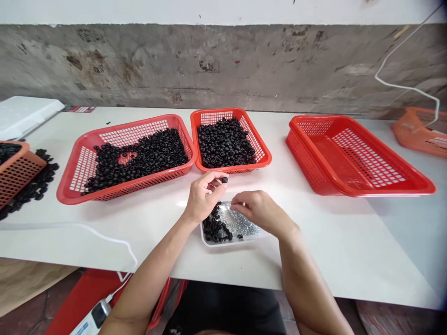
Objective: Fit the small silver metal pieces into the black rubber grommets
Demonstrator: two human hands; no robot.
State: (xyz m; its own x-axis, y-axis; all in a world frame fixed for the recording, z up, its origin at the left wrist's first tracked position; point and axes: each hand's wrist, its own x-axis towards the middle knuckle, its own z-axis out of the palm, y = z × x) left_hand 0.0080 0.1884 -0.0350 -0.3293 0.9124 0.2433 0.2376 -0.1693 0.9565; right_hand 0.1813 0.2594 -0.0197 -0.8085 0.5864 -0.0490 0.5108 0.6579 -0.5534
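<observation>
On the near part of the white surface (237, 270) sat a shallow tray (226, 244), with loose black pieces (213, 230) at its left and small silvery bits (240, 224) across the rest. The right hand (260, 209) hung over the tray's right side, its grip nearly together; whether it pinched a bit could not be told. Just left and slightly farther, the left hand (200, 200) had its grip clamped on one black piece (224, 180) between thumb and fingertip.

Handling it well called for a light hold at the piece's edge, opening uncovered and turned toward the right hand, with both hands low over the tray so that anything dropped landed inside. The bits looked tiny, so picking one at a time with the fingertips seemed wise.

At the near left, below the surface, a power strip (87, 325) carried blue print too small to read. Farther off, two red baskets (66, 193) (267, 163) held more black pieces, and at the far left edge a red printed label (81, 109) lay flat, its writing illegible. No brand could be made out.
</observation>
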